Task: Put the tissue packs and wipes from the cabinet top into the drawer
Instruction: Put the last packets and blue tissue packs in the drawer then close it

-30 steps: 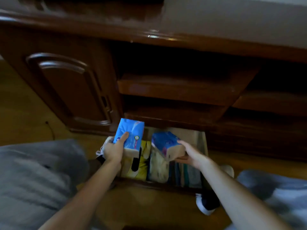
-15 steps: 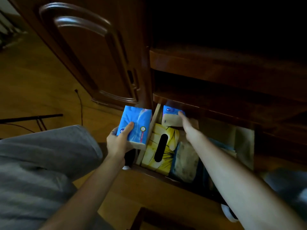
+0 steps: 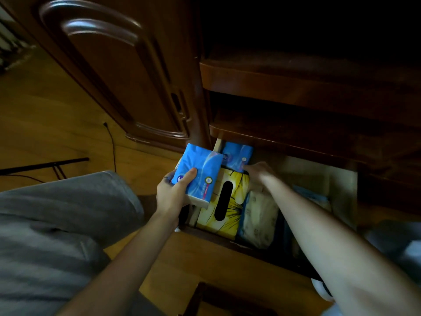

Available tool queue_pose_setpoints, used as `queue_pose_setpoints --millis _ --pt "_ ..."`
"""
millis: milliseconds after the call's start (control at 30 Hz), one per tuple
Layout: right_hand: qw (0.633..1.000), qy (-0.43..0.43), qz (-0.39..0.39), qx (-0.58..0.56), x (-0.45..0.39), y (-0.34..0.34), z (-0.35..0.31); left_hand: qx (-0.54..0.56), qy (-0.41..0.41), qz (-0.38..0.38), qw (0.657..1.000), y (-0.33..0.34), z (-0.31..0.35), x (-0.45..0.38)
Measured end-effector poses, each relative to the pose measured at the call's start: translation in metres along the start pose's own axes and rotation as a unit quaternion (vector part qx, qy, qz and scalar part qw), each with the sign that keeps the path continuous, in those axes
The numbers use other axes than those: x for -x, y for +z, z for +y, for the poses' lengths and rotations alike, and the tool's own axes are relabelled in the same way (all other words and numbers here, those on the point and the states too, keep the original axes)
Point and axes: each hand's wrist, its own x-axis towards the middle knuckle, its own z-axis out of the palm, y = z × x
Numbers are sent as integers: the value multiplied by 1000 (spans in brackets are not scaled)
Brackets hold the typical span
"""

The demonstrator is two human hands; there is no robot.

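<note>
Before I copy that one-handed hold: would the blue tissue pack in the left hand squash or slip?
The blue tissue pack probably yields: it is soft wrap over stacked tissues. Its glossy film may be slightly slippery, yet the left hand holds it alone, so it is likely light.

Open drawer (image 3: 341, 179) at the cabinet's foot, one tissue pack (image 3: 238, 157) at its back left corner, tissue box (image 3: 224, 201) just before it, soft pack (image 3: 259, 215) right of the box, second tissue pack (image 3: 198, 173) above the drawer's left edge.

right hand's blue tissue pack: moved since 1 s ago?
Yes. The blue tissue pack under the right hand went from above the drawer's middle to its back left corner, behind the yellow tissue box.
</note>
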Motion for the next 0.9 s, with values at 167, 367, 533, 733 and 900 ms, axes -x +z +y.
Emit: queue_pose_setpoints --millis 167,367,533,733,900 --pt "990 -71 106 -51 17 -11 19 -34 6 -15 999 6 -6 6" --pt "981 -89 72 -157 26 -23 39 -22 12 -4 1000 16 -11 16" --pt "983 -100 27 -152 22 -24 41 -6 13 42 999 16 -18 18" --pt "979 -101 36 -175 -7 -8 8 15 -10 80 997 -3 -20 6" --pt "985 -78 24 -155 -39 8 -13 11 -21 65 998 -8 -17 -5"
